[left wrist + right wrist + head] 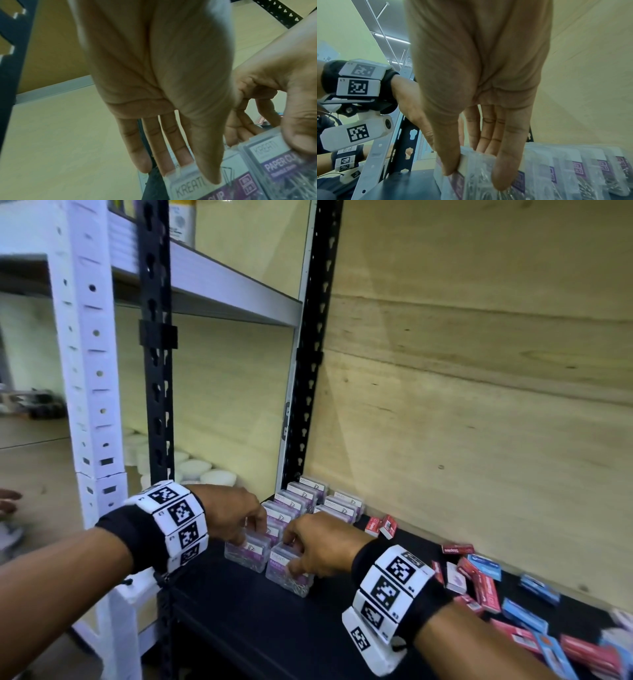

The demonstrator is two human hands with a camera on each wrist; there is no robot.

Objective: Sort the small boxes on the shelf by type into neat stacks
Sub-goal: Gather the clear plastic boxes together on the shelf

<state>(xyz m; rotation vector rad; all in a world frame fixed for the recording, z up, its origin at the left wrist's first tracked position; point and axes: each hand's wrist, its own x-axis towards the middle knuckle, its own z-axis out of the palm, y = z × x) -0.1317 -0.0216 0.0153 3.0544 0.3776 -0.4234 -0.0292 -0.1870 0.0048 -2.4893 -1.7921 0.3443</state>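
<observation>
Two clear paper-clip boxes with purple labels stand side by side at the front of a row on the black shelf board point(246, 618). My left hand point(251, 537) pinches the left box point(245, 556) from above, thumb in front point(209, 170) and fingers behind. Beside it, my right hand point(293, 556) grips the right box point(286, 577) between thumb and fingers point(501, 175). More of the same clear boxes point(308, 501) stand in tidy rows behind, toward the back corner; they also show in the right wrist view point(576, 170).
Red boxes point(486, 590) and blue boxes point(524, 614) lie scattered over the right part of the shelf. Two small red boxes point(380, 525) stand near the rows. A plywood back wall point(479, 405) and black uprights point(311, 371) bound the bay. White tubs point(205, 470) sit further left.
</observation>
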